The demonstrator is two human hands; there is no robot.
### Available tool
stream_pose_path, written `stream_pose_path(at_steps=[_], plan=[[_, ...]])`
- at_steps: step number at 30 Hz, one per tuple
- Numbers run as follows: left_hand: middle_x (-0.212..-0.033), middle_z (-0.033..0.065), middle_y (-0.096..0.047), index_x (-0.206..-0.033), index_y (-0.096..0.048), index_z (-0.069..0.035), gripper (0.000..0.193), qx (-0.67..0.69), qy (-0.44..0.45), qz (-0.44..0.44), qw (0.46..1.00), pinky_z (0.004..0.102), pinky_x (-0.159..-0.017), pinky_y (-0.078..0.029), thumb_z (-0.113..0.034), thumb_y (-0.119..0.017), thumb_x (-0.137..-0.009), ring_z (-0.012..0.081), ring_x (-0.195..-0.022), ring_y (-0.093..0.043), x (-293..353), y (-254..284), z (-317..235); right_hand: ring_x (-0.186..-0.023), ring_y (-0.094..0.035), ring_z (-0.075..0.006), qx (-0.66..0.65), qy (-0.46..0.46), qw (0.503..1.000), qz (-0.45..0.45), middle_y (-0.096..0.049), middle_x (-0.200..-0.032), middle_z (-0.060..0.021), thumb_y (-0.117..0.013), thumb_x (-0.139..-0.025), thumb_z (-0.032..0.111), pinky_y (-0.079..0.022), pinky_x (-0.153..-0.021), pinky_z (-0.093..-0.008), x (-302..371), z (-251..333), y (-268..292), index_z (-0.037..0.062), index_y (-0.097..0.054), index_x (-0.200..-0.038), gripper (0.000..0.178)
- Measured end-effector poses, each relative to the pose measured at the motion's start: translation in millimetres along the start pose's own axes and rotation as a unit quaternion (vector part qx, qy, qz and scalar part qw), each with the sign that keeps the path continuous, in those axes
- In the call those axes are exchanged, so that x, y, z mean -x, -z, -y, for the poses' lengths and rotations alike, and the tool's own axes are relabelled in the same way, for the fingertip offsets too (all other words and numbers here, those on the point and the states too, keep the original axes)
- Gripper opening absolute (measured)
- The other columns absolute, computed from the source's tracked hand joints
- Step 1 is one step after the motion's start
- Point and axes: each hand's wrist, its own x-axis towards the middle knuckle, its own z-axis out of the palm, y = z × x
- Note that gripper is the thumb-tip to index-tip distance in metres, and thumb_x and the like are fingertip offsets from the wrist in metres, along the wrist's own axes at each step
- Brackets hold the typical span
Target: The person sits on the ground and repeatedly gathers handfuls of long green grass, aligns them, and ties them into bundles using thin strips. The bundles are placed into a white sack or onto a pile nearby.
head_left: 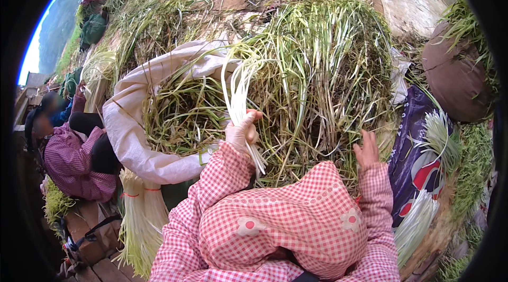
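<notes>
My left hand [243, 129], in a thin pale glove, is closed around a small bunch of white chive-like stalks [241, 87]. Their yellow-green tips bend over at the top, and the cut ends poke out below my fist. My right hand [367, 149] is raised with its fingers apart and holds nothing. It is beside the lower right edge of a big heap of loose green and white stalks [323, 75], mixed with brown, withered leaves. An open white woven sack [129, 141] with a rolled rim is left of my left hand, with leafy trimmings inside.
Tied white bundles [138, 218] stand at lower left. Other pale bundles [420, 224] lie at right by a dark purple printed sack [410, 123]. A brown rounded sack [455, 75] is at far right. At left sits another person [74, 157] in a checked top.
</notes>
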Motion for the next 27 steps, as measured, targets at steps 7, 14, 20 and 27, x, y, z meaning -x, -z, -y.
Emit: stream_pose_path(at_steps=[7,14,20,27], plan=[[-0.081,0.011,-0.063,-0.09,-0.055,-0.004,0.012,-0.018,0.02,0.022,0.999,0.0208,-0.031,-0.027,-0.01,-0.06,-0.081,0.0059,-0.035,-0.037,1,-1,3,-0.076,-0.056,-0.0192,-0.296,0.009,0.943,0.152,-0.055,-0.087,-0.0102,-0.054,-0.085,0.023,-0.049,-0.071,-0.0333,-19,96,-65,0.0023,-0.051,-0.099,0.025],[-0.08,0.0097,-0.063,-0.091,-0.056,-0.005,0.016,-0.068,0.069,0.038,0.995,0.0205,-0.031,-0.027,-0.011,-0.064,-0.078,0.0056,-0.035,-0.038,3,3,3,-0.058,-0.053,-0.0066,-0.535,0.098,0.803,0.242,-0.06,-0.077,-0.0018,-0.057,-0.083,0.01,-0.046,-0.051,-0.0205,-3,126,-58,0.0032,-0.055,-0.095,0.013],[-0.076,0.0083,-0.064,-0.092,-0.058,-0.004,0.021,-0.09,0.072,0.078,0.99,0.0197,-0.031,-0.025,-0.01,-0.068,-0.074,0.0054,-0.035,-0.038,4,-8,10,-0.062,-0.058,-0.0086,-0.488,0.111,0.832,0.238,-0.061,-0.079,-0.0049,-0.052,-0.086,0.012,-0.047,-0.051,-0.0197,14,139,-20,0.0023,-0.055,-0.097,0.015],[-0.062,0.0014,-0.058,-0.092,-0.058,-0.004,0.03,-0.154,0.121,0.08,0.977,0.0185,-0.033,-0.027,-0.006,-0.074,-0.067,0.006,-0.038,-0.042,12,-11,18,-0.059,-0.058,-0.0076,-0.56,0.144,0.783,0.228,-0.061,-0.075,-0.0031,-0.052,-0.087,0.013,-0.047,-0.047,-0.0187,24,145,-32,0.0026,-0.055,-0.089,0.011]])
